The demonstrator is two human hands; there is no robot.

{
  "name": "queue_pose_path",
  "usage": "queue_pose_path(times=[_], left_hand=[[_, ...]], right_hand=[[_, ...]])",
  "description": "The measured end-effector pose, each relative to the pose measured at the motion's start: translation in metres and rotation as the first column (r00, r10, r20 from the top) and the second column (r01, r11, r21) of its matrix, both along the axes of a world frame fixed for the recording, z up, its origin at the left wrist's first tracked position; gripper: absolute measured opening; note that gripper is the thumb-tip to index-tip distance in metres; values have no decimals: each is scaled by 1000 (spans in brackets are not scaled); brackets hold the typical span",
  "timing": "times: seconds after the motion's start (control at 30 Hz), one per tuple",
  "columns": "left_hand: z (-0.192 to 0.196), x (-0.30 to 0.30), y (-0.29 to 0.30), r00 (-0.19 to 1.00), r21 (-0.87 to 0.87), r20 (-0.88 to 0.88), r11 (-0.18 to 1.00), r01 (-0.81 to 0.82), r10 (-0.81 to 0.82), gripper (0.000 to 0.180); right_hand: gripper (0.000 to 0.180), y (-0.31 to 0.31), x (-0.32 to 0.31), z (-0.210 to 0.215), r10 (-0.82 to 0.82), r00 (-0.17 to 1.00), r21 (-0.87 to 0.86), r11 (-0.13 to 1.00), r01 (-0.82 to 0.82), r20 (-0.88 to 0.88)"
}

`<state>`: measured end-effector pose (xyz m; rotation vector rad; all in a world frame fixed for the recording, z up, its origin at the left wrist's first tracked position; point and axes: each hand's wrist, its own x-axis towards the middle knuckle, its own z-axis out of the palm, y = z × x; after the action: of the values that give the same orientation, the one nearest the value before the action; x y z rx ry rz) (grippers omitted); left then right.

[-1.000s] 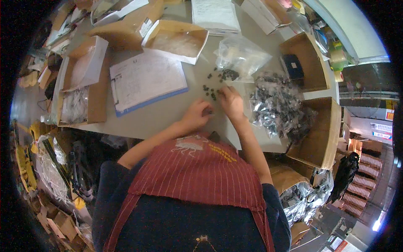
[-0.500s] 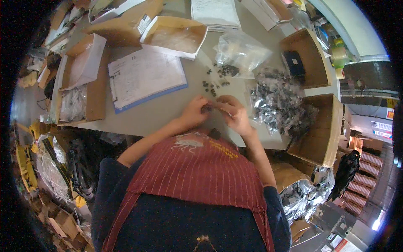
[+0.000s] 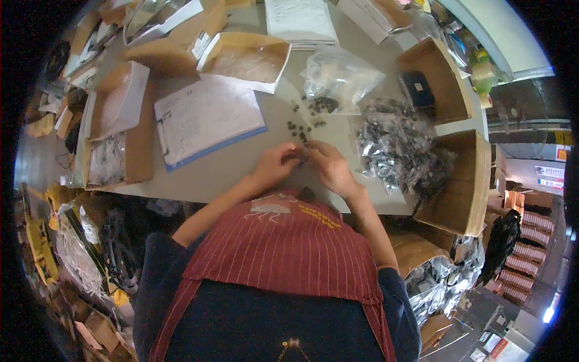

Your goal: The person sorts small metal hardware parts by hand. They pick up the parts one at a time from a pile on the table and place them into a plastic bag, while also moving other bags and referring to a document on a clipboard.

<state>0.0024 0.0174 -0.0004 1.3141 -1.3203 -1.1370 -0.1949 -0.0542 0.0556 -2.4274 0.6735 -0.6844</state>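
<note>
Both hands meet fingertip to fingertip over the grey worktop (image 3: pixel 241 169), just below the scatter of small dark parts (image 3: pixel 301 123). The left hand (image 3: pixel 274 164) and right hand (image 3: pixel 329 169) each have a narrow grip, pinched together; what they pinch is too small to tell. Right of the scatter lies a heap of clear bags (image 3: pixel 392 151); left of it, a paper sheet on a blue clipboard (image 3: pixel 205 117).

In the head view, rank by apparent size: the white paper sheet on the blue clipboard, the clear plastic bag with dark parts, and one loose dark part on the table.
1. White paper sheet on the blue clipboard, largest.
2. Clear plastic bag of small dark parts, clearly smaller.
3. Single loose dark part on the grey table, tiny.
Fisheye bending distorts sizes, but these gaps are too wide to change the order.
</note>
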Motion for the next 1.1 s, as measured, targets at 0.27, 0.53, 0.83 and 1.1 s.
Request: queue_pose_path(times=[0.27, 0.53, 0.83, 1.1], left_hand=[[-1, 4, 4, 992, -16, 117, 999, 46, -44, 38], [-15, 7, 0, 994, -84, 106, 996, -7, 16, 31], [10, 1, -7, 940, -95, 326, 993, -70, 97, 12], [14, 12, -16, 900, -310, 425, 950, 46, 95, 15]], right_hand=[[19, 8, -4, 2, -34, 999, 83, 996, 32, 25], [21, 17, -2, 11, -133, 987, 92, 986, 141, -89], [17, 21, 13, -3, -276, 961, 205, 941, 270, 0], [11, 14, 21, -5, -212, 977, 322, 925, 204, -9]])
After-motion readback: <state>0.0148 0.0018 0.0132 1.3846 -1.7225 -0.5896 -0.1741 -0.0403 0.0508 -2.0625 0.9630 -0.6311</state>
